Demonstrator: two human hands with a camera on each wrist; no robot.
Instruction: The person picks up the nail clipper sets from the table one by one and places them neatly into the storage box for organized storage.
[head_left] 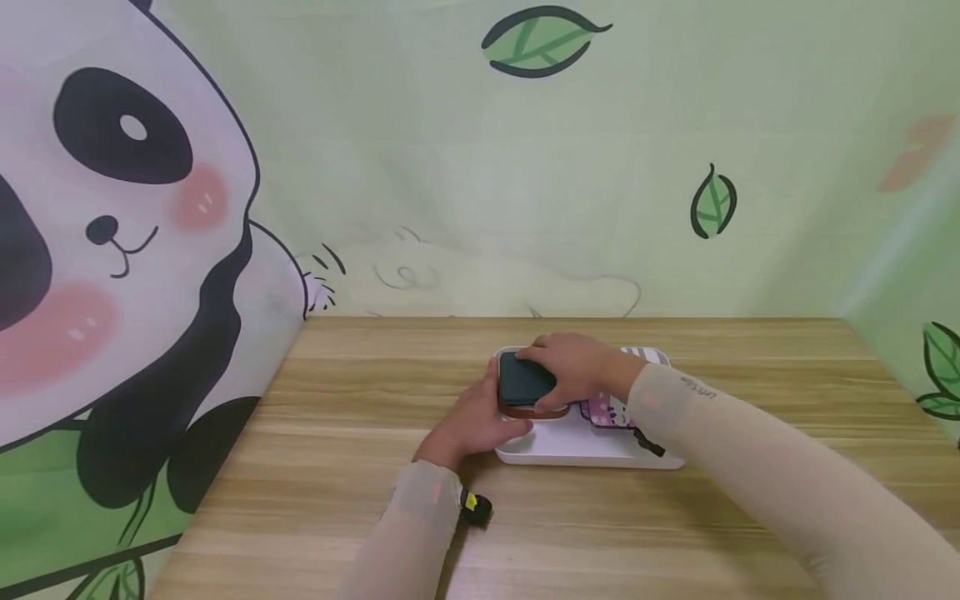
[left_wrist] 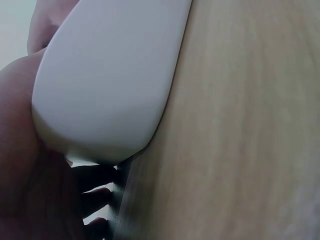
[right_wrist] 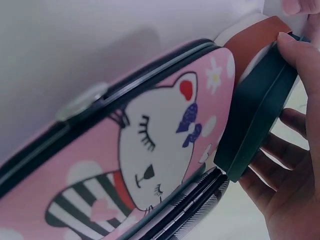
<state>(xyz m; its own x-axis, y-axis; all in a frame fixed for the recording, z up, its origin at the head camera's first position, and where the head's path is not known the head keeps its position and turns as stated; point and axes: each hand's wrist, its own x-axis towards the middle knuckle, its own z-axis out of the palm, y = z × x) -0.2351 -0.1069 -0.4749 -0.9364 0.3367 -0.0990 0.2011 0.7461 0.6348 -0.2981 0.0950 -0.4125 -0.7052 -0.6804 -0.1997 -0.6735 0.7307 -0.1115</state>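
A white tray lies on the table, holding several cases. At its left end my left hand grips it, with the thumb over the front rim and the fingers along the side; the left wrist view shows the rounded tray end against that palm. My right hand holds a dark green case by its edges, thumb on one side and fingers on the other. Directly under it shows a brown case with a pale edge. Beside these is a pink case with a cat picture, partly hidden by my right forearm in the head view.
Behind the pink case sits a striped, dark-edged case. The wooden table meets a green cloth backdrop with a panda and leaves. A black strap end sticks out from my left wrist.
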